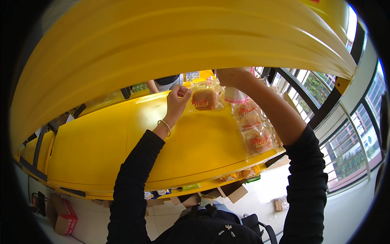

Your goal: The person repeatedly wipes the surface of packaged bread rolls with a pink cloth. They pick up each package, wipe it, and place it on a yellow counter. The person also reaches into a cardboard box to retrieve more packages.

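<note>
My left hand (179, 99), with a bangle at the wrist, pinches the left edge of a clear plastic bag holding a round bun (204, 99) with red print. The bag is over the far side of a yellow metal shelf (189, 146). My right hand (233, 77) is partly hidden by the upper shelf; a white and pink cloth (235, 95) hangs just beneath it, and its fingers cannot be made out. Several more bagged buns (257, 140) are lined up at the shelf's right end, beside my right forearm.
A yellow upper shelf (195, 36) arches close overhead. Beyond the far edge stands another person (168, 84). Packaged snacks (249, 172) and open cardboard boxes (234, 192) are below the shelf. Barred windows (347, 152) stand at the right, and a carton (65, 216) lies at the lower left.
</note>
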Demonstrator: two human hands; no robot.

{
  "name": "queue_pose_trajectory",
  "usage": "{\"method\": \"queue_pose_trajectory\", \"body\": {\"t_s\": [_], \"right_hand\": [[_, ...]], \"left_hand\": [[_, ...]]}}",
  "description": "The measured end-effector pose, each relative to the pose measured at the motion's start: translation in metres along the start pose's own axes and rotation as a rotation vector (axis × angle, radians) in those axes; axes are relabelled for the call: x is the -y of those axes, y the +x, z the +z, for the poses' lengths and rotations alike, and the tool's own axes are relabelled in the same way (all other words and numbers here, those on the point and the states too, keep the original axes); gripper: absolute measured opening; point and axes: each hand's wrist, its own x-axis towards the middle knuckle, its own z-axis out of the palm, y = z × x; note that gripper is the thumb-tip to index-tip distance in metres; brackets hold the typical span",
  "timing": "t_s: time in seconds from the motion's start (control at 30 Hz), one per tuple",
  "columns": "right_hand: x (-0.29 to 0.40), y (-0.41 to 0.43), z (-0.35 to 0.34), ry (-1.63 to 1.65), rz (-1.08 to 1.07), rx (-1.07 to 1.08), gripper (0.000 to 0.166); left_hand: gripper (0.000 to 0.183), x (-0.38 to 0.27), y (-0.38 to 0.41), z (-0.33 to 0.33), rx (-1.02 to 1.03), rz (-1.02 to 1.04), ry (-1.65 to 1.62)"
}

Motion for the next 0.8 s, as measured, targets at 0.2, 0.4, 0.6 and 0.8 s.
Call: {"method": "queue_pose_trajectory", "body": {"t_s": [0.2,0.4,0.6,0.8], "right_hand": [[-0.007,0.006,0.029,-0.105,-0.06,-0.194,0.027],[-0.008,0.021,0.046,-0.038,-0.018,-0.182,0.026],[-0.012,0.036,0.061,-0.086,0.068,-0.262,0.02],[0.016,0.001,0.01,-0.109,0.093,-0.12,0.019]], "left_hand": [[0.031,-0.009,-0.014,0.013,0.094,-0.062,0.094],[0.032,-0.002,-0.01,0.018,0.066,-0.016,0.114],[0.031,-0.004,-0.004,0.035,0.044,-0.126,-0.087],[0.034,0.0,-0.011,0.027,0.039,-0.168,-0.096]]}}
